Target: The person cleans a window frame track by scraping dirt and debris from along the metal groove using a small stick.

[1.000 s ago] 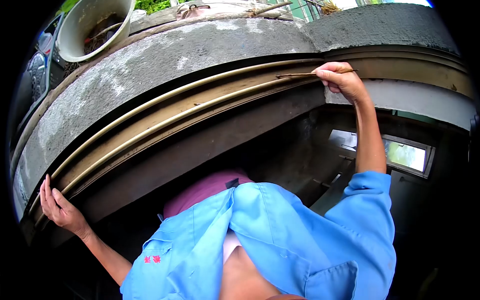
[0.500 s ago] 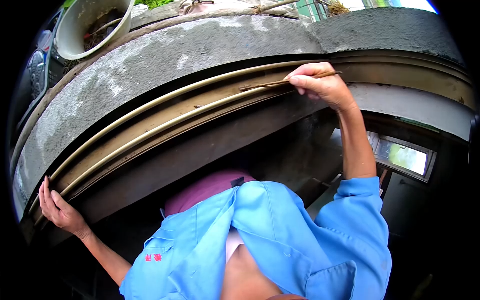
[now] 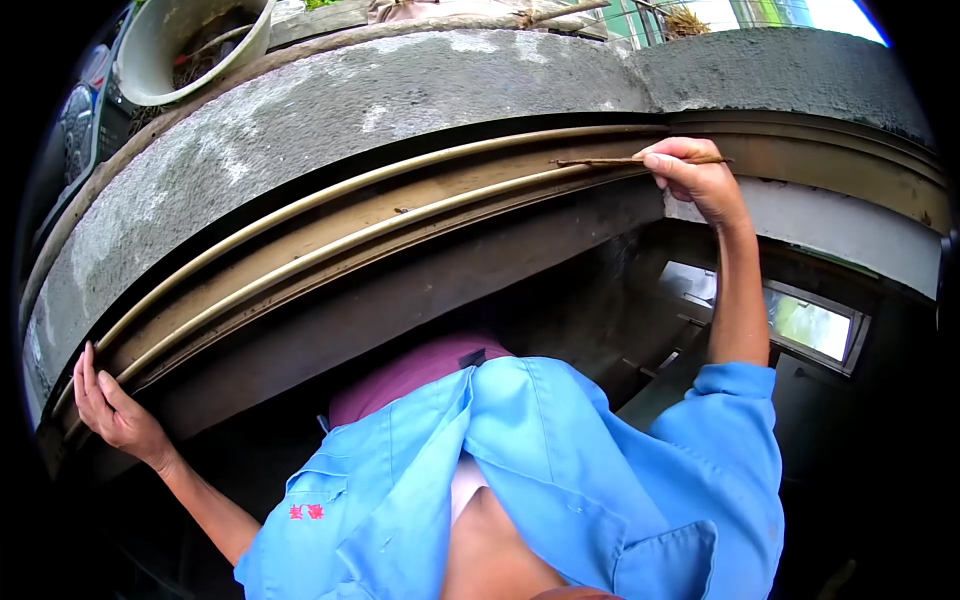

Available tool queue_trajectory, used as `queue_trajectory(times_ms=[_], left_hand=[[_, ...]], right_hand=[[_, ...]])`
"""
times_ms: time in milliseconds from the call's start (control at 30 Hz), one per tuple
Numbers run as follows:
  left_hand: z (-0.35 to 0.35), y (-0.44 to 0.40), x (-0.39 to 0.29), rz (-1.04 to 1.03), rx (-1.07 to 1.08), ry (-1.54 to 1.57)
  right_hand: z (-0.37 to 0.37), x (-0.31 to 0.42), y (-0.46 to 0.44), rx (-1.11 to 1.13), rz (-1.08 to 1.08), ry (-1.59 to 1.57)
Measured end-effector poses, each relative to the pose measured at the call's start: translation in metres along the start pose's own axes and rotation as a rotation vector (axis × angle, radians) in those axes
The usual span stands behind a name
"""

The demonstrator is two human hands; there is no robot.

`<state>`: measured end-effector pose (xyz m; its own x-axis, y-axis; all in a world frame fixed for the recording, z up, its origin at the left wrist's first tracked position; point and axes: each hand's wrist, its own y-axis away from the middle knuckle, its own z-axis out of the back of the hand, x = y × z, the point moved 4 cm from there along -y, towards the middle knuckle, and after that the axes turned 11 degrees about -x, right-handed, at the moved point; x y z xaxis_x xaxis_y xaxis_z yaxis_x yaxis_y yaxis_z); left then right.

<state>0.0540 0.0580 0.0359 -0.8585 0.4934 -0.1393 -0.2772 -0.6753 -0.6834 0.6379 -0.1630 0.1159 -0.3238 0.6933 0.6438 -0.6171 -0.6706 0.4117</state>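
Note:
My right hand (image 3: pixel 698 180) pinches a thin brown stick (image 3: pixel 600 162) between thumb and fingers. The stick lies nearly level, its left tip over the lower of two pale rails on a tan window track (image 3: pixel 330 221). At the far left end of the track, my left hand (image 3: pixel 112 408) rests with fingers apart and touches the rails' end. A small dark bit (image 3: pixel 401 210) sits in the channel between the rails.
A rough grey concrete ledge (image 3: pixel 330 95) runs beyond the track. On it at the upper left stand a white bucket (image 3: pixel 150 70) with dry matter inside and a dark crate (image 3: pixel 100 125). A small window (image 3: pixel 810 325) shows at the lower right.
The right hand with the stick moved left along the track, then back right to near the corner. My left hand has stayed at the left end.

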Motion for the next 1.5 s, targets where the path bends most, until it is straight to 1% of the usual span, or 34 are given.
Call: queue_trajectory(times_ms=[67, 133, 200, 267, 333, 367, 400, 467, 500, 533, 600, 633, 667, 733, 767, 800, 867, 933, 1000, 1033, 1067, 1167, 1200, 1267, 1300, 1333, 1400, 1467, 1500], left_hand=[[-0.001, 0.000, 0.000, -0.008, -0.004, -0.005], [-0.002, 0.002, 0.006, 0.019, -0.021, 0.036], [-0.002, 0.000, 0.008, -0.008, -0.013, 0.019], [-0.002, 0.001, 0.004, -0.001, -0.011, 0.011], [0.000, 0.001, 0.002, 0.020, -0.005, 0.008], [0.000, 0.001, 0.001, 0.019, -0.002, 0.003], [0.000, 0.001, 0.000, 0.012, 0.000, 0.002], [-0.002, 0.002, 0.004, 0.010, -0.011, 0.021], [-0.003, 0.002, 0.006, 0.008, -0.011, 0.020], [-0.002, 0.002, 0.007, 0.009, -0.010, 0.018], [-0.001, 0.001, 0.004, 0.008, -0.008, 0.020], [-0.001, 0.001, 0.003, 0.009, -0.008, 0.024], [0.000, 0.002, 0.003, 0.016, -0.007, 0.021], [-0.001, 0.001, 0.001, 0.003, -0.007, 0.014], [-0.001, 0.001, 0.002, -0.001, -0.011, 0.017], [-0.002, 0.003, 0.005, -0.001, -0.017, 0.020], [-0.002, 0.002, 0.007, -0.006, -0.018, 0.022], [-0.001, 0.002, 0.004, 0.012, -0.016, 0.000], [0.000, 0.001, 0.001, 0.019, -0.016, 0.001], [0.000, 0.001, 0.000, 0.019, -0.017, 0.006], [-0.002, 0.002, 0.002, 0.018, -0.019, 0.010], [-0.003, 0.001, 0.007, -0.021, -0.022, 0.016], [-0.003, 0.000, 0.006, -0.008, -0.019, 0.018], [-0.002, 0.000, 0.004, 0.012, -0.013, 0.021], [-0.002, 0.000, 0.002, 0.006, -0.016, 0.014], [-0.001, 0.000, 0.000, 0.002, -0.019, 0.005], [-0.001, 0.001, -0.001, 0.011, -0.018, -0.002], [-0.002, 0.001, 0.003, 0.014, -0.027, 0.036], [-0.002, 0.001, 0.004, 0.008, -0.029, 0.036]], right_hand=[[-0.020, 0.008, 0.004, -0.024, 0.125, -0.003], [-0.062, 0.025, 0.008, 0.133, 0.182, -0.076], [-0.064, 0.027, 0.007, 0.124, 0.292, -0.135], [-0.037, 0.014, 0.002, 0.039, 0.271, -0.051], [-0.021, 0.010, 0.005, 0.003, 0.143, -0.012], [-0.024, 0.010, 0.006, 0.006, 0.120, -0.039], [-0.036, 0.017, 0.007, 0.005, 0.180, -0.091], [-0.069, 0.029, 0.009, 0.123, 0.236, -0.142], [-0.076, 0.029, 0.009, 0.154, 0.200, -0.211], [-0.071, 0.026, 0.008, 0.154, 0.197, -0.215], [-0.041, 0.014, 0.004, 0.057, 0.203, -0.062], [-0.025, 0.013, 0.006, 0.026, 0.159, -0.020], [-0.018, 0.007, 0.005, -0.006, 0.023, -0.018], [-0.035, 0.010, 0.006, -0.014, 0.171, -0.081], [-0.055, 0.023, 0.012, 0.019, 0.159, -0.119], [-0.072, 0.024, 0.010, 0.120, 0.202, -0.123], [-0.071, 0.029, 0.012, 0.095, 0.239, -0.138], [-0.040, 0.017, 0.007, -0.028, 0.228, -0.048], [-0.019, 0.007, 0.008, -0.084, 0.047, -0.060], [-0.021, 0.006, 0.009, -0.100, 0.061, -0.042], [-0.036, 0.011, 0.010, -0.069, 0.206, -0.130], [-0.082, 0.031, 0.015, 0.112, 0.217, -0.197], [-0.077, 0.030, 0.016, 0.111, 0.214, -0.202], [-0.046, 0.024, 0.014, -0.021, 0.207, -0.065], [-0.027, 0.018, 0.013, -0.019, 0.177, -0.025], [-0.009, 0.003, 0.008, 0.009, 0.029, 0.007], [-0.017, 0.004, 0.004, 0.037, 0.159, -0.033], [-0.051, 0.024, -0.003, 0.176, 0.288, -0.050], [-0.071, 0.038, -0.006, 0.247, 0.238, -0.008]])
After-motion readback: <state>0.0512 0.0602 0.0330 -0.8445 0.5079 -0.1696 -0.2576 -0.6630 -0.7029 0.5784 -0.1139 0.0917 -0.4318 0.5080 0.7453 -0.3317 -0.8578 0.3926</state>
